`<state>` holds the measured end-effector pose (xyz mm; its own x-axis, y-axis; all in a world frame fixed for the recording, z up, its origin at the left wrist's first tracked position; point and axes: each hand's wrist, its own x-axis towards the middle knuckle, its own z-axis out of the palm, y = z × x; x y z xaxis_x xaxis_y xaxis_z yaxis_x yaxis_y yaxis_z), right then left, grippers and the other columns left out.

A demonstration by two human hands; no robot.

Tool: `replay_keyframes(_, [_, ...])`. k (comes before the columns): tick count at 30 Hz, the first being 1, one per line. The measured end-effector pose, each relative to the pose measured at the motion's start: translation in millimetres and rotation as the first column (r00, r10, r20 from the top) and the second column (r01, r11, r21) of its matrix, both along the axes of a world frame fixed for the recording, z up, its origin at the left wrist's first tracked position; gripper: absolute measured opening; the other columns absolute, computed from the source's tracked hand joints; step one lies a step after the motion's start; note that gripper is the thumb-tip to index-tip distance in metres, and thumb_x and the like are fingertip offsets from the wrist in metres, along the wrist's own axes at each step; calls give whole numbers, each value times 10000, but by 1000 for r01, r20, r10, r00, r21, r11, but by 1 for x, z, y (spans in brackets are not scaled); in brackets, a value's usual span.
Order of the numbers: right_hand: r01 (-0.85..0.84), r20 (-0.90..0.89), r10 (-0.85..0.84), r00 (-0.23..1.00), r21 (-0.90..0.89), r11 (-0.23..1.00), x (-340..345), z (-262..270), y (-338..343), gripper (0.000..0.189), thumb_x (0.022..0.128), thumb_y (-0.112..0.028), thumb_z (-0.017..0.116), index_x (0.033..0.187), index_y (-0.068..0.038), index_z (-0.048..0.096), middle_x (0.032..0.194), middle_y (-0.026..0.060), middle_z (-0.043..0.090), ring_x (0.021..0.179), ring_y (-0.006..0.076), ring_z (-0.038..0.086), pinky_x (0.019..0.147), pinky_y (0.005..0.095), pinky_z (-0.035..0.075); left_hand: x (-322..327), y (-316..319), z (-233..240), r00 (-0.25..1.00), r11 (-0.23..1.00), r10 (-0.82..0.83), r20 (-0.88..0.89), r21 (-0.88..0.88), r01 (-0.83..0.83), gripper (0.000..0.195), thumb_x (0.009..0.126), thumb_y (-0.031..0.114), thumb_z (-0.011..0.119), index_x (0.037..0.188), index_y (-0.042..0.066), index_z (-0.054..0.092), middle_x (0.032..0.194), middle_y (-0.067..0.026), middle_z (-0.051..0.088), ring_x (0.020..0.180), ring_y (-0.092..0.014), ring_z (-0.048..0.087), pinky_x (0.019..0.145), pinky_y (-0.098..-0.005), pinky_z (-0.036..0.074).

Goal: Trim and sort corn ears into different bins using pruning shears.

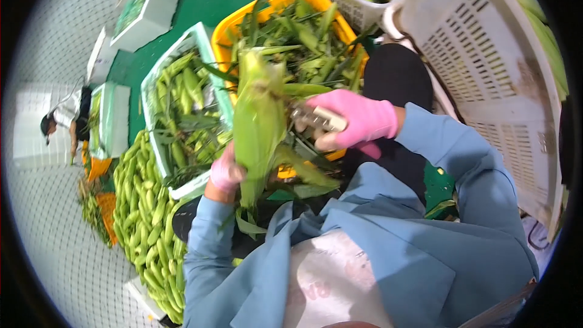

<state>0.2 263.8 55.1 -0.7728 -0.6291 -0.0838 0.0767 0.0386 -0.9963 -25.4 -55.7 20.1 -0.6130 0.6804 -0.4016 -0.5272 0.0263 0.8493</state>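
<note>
My left hand point(226, 171), in a pink fingerless glove, holds an ear of corn in its green husk point(258, 123) upright by its lower left side. In my right hand point(348, 118), also gloved in pink, is a small hand tool with a pale handle point(331, 118) and metal parts; blur hides its exact kind. The tool's metal end is close to the corn's right side, and I cannot tell whether they touch. Behind the corn, a yellow plastic basket point(223, 25) holds loose husks and leaves. Green leaves hang below the ear, over my lap.
A foam box point(152, 86) of husked-on corn ears stands at left, beside a large heap of green ears point(145, 209). White plastic crates point(483, 54) stand at right and top. More foam boxes point(157, 13) line the green floor. A person point(75, 123) in a dark cap bends at far left.
</note>
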Motion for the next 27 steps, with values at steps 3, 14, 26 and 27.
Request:
replay_keyframes(3, [69,333,-24,943,-125,990,0,-10,9,383,795,-239,688,1083,-31,544,685,14,556,454,79,518,431,237,459,-9,31,35,951,989,78,-299,-96,-111,1308,606,696,779,1493,-43,164,1450,-166,390,1318,-253,411,1083,-356,338])
replay_keyframes(14, [670,801,158,578,-576,468,-7,-56,-51,226,931,-263,549,1037,-64,551,821,56,595,780,225,604,738,401,501,5,52,-15,659,755,656,-369,342,-560,726,821,301,721,1397,52,355,1205,-95,537,1064,-208,553,913,-372,476])
replay_keyframes(26, [240,705,-55,707,-166,956,57,-45,-30,516,805,-129,677,1262,-64,447,998,76,576,832,196,621,742,361,533,5,39,0,449,657,749,-487,456,-601,768,839,202,742,1429,150,254,1432,-184,408,1313,-331,433,1067,-469,403])
replay_keyframes(27, [184,357,-147,922,-72,980,62,-39,-36,669,766,-275,732,1304,-20,428,1072,98,600,908,199,624,780,322,514,10,48,2,488,622,783,-386,461,-633,758,827,217,755,1410,144,275,1438,-174,403,1314,-324,429,1061,-467,412])
